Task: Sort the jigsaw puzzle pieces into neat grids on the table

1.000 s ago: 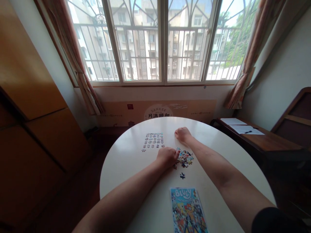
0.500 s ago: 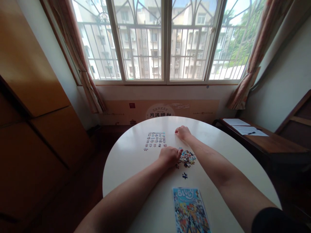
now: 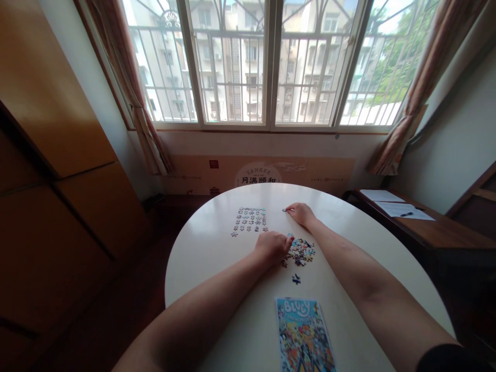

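Between the fingertips of my right hand is a small puzzle piece, just above or on the far part of the white round table. My left hand is curled closed beside a loose pile of puzzle pieces; whatever it may hold is hidden. Rows of laid-out puzzle pieces lie to the left of my right hand, beyond my left. A dark joined-looking piece sits apart on the near side of the pile.
A colourful Bluey picture sheet or box lid lies near me on the table. To the right, a brown side table carries papers and dark glasses or a pen. A wooden cabinet stands left, with a barred window ahead.
My right hand has turned slightly, and the puzzle piece at its fingertips now shows. My left hand stays by the pile. The whole view has shifted a little.
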The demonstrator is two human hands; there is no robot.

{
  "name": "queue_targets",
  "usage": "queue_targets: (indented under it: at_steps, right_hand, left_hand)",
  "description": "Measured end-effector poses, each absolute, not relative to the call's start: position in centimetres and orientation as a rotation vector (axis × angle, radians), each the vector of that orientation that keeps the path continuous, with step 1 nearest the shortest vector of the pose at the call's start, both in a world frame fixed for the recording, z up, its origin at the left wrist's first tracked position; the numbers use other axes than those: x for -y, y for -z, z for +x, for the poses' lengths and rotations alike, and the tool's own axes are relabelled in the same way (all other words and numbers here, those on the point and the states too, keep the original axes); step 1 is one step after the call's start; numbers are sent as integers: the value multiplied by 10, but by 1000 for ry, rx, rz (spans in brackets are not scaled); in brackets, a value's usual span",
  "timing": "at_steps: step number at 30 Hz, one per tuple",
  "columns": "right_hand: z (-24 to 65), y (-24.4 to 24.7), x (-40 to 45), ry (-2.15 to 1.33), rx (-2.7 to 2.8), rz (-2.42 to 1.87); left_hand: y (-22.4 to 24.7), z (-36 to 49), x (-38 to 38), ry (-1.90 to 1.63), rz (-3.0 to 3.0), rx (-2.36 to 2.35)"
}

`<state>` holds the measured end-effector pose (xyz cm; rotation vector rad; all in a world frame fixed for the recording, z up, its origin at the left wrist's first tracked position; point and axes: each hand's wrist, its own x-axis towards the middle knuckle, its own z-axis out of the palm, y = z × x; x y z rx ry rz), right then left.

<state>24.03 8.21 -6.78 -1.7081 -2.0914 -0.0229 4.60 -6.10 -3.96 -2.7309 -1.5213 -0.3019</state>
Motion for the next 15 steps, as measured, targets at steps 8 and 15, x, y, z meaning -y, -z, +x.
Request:
queue_targets:
  at_steps: [8, 15]
  right_hand:
    - [236, 66, -82, 69, 2094, -1755]
    - [231, 62, -82, 45, 2054, -1789]
  left_hand:
    - [40, 47, 60, 277, -2716, 1565]
    - [42, 47, 59, 288, -2711, 1545]
